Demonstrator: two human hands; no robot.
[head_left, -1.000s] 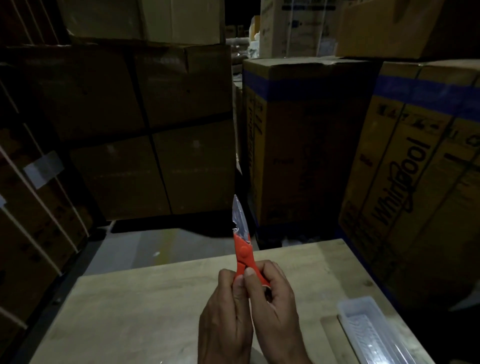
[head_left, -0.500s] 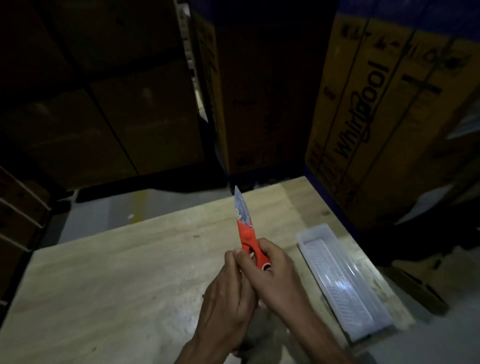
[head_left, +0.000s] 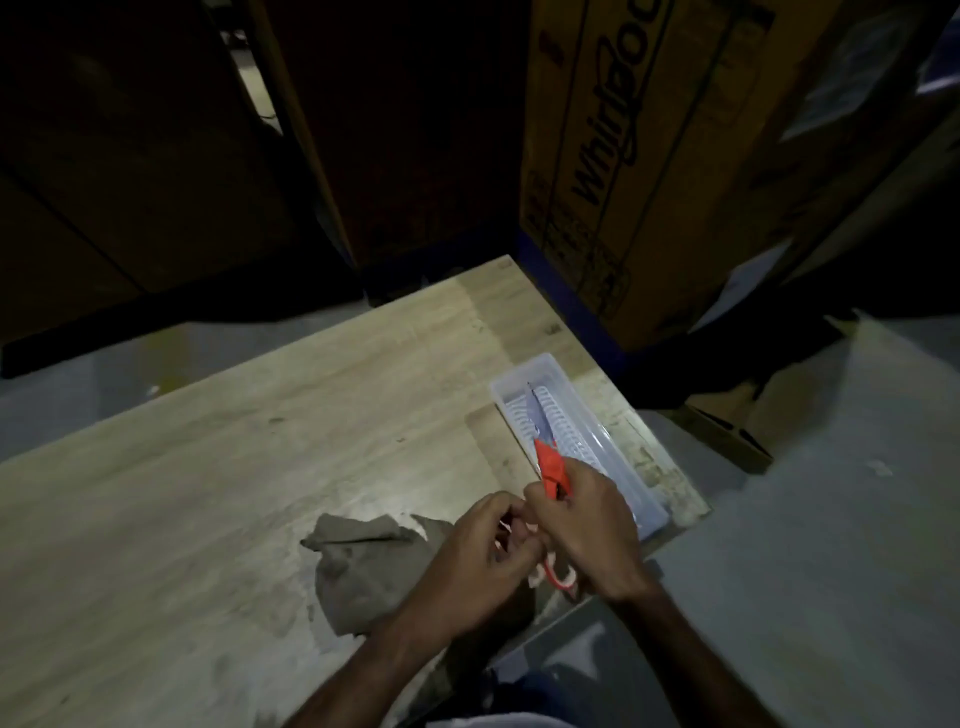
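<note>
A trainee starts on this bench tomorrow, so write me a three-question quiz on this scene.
1. True or false: the grey cloth lies inside the clear tray.
2. The scissors have blades pointing toward: A) the tray B) the cloth C) the person.
3. Fill in: the right hand grips the scissors by their ____ handle.
Key: 1 false, it lies on the table; 2 A; 3 orange.
</note>
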